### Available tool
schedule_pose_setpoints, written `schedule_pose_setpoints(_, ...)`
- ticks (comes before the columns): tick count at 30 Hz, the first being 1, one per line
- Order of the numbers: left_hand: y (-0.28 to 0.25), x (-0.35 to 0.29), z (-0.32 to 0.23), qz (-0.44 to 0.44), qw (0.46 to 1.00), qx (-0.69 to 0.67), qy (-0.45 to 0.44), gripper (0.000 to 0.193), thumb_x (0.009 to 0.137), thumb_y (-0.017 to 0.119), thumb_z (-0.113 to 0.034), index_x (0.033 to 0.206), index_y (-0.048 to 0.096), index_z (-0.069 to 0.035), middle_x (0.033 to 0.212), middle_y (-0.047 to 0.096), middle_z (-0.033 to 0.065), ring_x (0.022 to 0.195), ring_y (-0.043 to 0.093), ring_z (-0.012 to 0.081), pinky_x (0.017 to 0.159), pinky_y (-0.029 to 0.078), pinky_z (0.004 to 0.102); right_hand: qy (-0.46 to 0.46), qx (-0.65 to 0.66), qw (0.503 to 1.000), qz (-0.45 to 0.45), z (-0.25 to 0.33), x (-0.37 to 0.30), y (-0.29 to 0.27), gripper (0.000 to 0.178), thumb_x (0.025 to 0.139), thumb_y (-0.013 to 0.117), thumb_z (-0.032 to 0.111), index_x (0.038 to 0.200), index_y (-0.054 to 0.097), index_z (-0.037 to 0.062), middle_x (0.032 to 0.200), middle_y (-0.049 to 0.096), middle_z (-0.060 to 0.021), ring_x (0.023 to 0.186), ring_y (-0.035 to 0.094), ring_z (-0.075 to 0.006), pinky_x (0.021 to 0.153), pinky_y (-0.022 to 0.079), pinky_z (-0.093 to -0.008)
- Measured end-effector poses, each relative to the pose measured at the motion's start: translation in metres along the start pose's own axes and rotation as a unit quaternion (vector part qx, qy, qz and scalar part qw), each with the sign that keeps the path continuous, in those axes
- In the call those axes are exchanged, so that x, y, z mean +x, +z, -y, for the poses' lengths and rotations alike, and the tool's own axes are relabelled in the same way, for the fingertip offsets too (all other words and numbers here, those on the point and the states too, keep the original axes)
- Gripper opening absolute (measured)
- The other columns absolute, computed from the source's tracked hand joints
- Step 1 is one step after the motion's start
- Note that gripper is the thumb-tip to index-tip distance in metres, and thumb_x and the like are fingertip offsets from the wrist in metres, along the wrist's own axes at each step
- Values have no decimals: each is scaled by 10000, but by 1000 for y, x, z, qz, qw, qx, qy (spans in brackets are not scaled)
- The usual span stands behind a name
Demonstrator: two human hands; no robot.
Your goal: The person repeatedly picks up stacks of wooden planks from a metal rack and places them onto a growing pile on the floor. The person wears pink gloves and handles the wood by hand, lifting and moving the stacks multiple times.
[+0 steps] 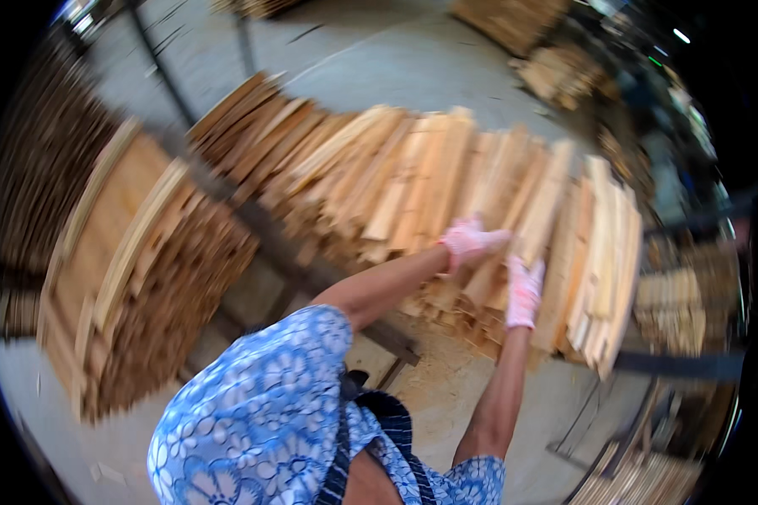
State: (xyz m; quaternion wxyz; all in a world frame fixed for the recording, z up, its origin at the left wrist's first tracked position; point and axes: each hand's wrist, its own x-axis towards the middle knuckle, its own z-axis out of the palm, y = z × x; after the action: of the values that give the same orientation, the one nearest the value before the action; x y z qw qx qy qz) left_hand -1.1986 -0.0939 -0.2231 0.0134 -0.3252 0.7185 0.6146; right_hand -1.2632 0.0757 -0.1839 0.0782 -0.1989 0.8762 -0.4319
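Note:
A long stack of pale wooden boards (425, 181) lies across the middle, its board ends facing me. My left hand (473, 242), in a pink-and-white glove, rests at the near ends of the boards with its fingers and thumb stretched apart. To its right, my right hand (525, 290), gloved alike, is closed at the near end of one wooden board (546, 206) that lies on top of the others. Its fingertips are partly hidden and blurred.
A bundle of boards (160, 303) stands at the left, near a dark metal frame bar (278, 240). Another dark bar (682, 365) reaches out at the right. More wood piles (669, 303) stand beyond it. Sawdust (434, 370) covers the floor below the stack.

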Motion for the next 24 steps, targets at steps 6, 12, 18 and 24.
schedule_pose_setpoints(6,-39,-22,11,48,983,-178,-8,1348,715,788,-692,1648,112,8,1564,402,338,1458,439,385,1181,380,396,32,27,999,17,30,-30,42,823,943,728,412,1542,377,-30,1389,586,-201,1214,575,-297,1073,431,-378)
schedule_pose_setpoints(12,-57,-20,35,55,985,-161,25,1240,737,802,-576,1634,186,19,1438,557,309,1345,556,376,1064,483,379,-4,51,998,35,32,-33,57,908,938,727,421,1576,297,-62,1499,490,-218,1325,491,-303,1142,364,-382)
schedule_pose_setpoints(18,-65,-59,48,77,981,-175,-11,1183,742,786,-566,1613,235,13,1411,579,309,1300,587,412,1059,488,414,15,48,998,25,55,-88,74,885,956,709,409,1595,285,-33,1519,469,-210,1352,478,-302,1157,356,-383)
schedule_pose_setpoints(24,-75,-148,131,111,973,-200,-40,1253,764,777,-652,1616,178,44,1528,463,324,1418,487,389,1167,397,376,16,86,991,104,56,-216,63,819,1013,603,507,1582,324,-11,1514,468,-202,1343,497,-292,1110,417,-396)
